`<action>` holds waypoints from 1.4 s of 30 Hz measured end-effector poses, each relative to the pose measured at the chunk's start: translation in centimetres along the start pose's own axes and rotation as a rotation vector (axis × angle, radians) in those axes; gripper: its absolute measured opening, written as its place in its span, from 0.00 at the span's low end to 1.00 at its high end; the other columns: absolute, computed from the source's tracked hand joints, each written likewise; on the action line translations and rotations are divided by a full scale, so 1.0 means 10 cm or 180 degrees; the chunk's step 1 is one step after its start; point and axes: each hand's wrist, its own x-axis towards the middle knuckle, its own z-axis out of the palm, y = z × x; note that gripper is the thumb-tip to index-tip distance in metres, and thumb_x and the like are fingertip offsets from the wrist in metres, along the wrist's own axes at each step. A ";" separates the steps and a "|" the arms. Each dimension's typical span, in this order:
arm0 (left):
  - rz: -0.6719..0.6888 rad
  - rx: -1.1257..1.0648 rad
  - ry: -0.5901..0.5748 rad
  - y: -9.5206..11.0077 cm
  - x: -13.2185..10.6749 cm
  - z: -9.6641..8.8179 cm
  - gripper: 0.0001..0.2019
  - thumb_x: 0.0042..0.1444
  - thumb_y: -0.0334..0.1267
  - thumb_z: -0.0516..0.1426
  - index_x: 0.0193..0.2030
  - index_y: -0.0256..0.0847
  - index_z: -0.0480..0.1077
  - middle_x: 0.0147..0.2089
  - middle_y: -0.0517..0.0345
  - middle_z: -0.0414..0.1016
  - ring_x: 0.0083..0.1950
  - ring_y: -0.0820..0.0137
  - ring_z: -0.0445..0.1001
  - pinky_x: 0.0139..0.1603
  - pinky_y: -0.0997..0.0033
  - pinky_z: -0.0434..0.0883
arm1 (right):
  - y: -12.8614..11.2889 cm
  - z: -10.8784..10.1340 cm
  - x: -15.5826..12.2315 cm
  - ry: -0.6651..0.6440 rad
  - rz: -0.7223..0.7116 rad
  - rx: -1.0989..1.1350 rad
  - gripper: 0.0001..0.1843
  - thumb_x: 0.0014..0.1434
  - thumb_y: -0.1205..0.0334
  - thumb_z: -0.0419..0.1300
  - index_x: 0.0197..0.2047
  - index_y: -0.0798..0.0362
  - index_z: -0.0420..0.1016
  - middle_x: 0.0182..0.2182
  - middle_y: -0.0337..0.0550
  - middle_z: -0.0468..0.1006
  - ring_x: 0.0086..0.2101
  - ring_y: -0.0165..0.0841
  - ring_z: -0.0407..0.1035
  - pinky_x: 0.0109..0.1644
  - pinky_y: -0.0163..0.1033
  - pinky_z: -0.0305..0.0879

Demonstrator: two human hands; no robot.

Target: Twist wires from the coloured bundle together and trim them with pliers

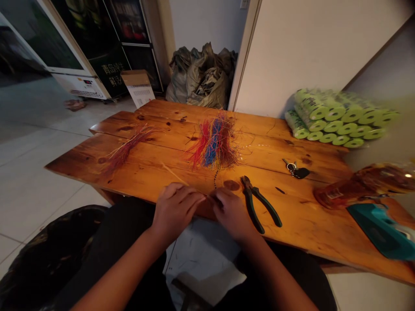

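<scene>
My left hand (175,209) and my right hand (231,211) meet at the near edge of a wooden table (162,177), fingers curled and pinched together on a thin wire (214,180) that runs up toward a pile of red, blue and yellow wires (214,144). What lies between the fingertips is mostly hidden. Green-handled pliers (259,203) lie just right of my right hand. A bundle of reddish wires (126,149) lies at the table's left.
Keys with a black fob (296,170) lie right of the pile. Green rolls in plastic (337,119) rest at the far right, with a clear bottle (359,183) and a teal tool (382,231) nearer. A black bag (42,259) stands at my left; white paper (202,259) lies on my lap.
</scene>
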 end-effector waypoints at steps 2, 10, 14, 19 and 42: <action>0.0101 0.0076 -0.0113 -0.05 0.06 -0.04 0.08 0.55 0.39 0.54 0.36 0.50 0.75 0.41 0.59 0.78 0.47 0.61 0.69 0.52 0.59 0.57 | 0.00 -0.02 -0.01 -0.0188 -0.0302 -0.0135 0.09 0.59 0.69 0.49 0.33 0.53 0.70 0.29 0.43 0.71 0.32 0.33 0.65 0.35 0.36 0.59; -0.1319 -0.1968 -0.1405 -0.26 0.14 -0.05 0.08 0.52 0.40 0.54 0.27 0.40 0.68 0.22 0.60 0.73 0.21 0.74 0.68 0.23 0.75 0.64 | -0.03 -0.10 -0.07 -0.0590 -0.0989 -0.0745 0.11 0.62 0.67 0.46 0.35 0.53 0.70 0.30 0.43 0.69 0.32 0.33 0.61 0.35 0.37 0.56; -0.1656 -0.2532 -0.1756 -0.29 0.09 0.02 0.09 0.49 0.42 0.56 0.33 0.39 0.66 0.21 0.65 0.69 0.18 0.77 0.64 0.19 0.77 0.62 | 0.01 -0.10 -0.08 -0.0380 -0.1090 -0.0700 0.11 0.62 0.68 0.47 0.34 0.53 0.70 0.27 0.42 0.68 0.30 0.32 0.61 0.33 0.36 0.56; -0.1125 -0.1866 -0.0976 -0.26 0.11 0.02 0.17 0.46 0.41 0.60 0.42 0.42 0.64 0.36 0.59 0.72 0.34 0.70 0.71 0.34 0.70 0.69 | 0.02 -0.10 -0.08 -0.0124 -0.1024 -0.0534 0.09 0.61 0.68 0.49 0.34 0.54 0.70 0.27 0.43 0.69 0.31 0.33 0.62 0.33 0.36 0.57; -0.1262 -0.3040 -0.0977 -0.10 0.06 0.02 0.09 0.48 0.32 0.58 0.38 0.40 0.66 0.38 0.57 0.76 0.40 0.71 0.76 0.44 0.68 0.71 | -0.01 -0.07 -0.06 0.0294 -0.0821 -0.0388 0.10 0.61 0.66 0.49 0.32 0.53 0.69 0.26 0.42 0.68 0.29 0.32 0.63 0.32 0.35 0.60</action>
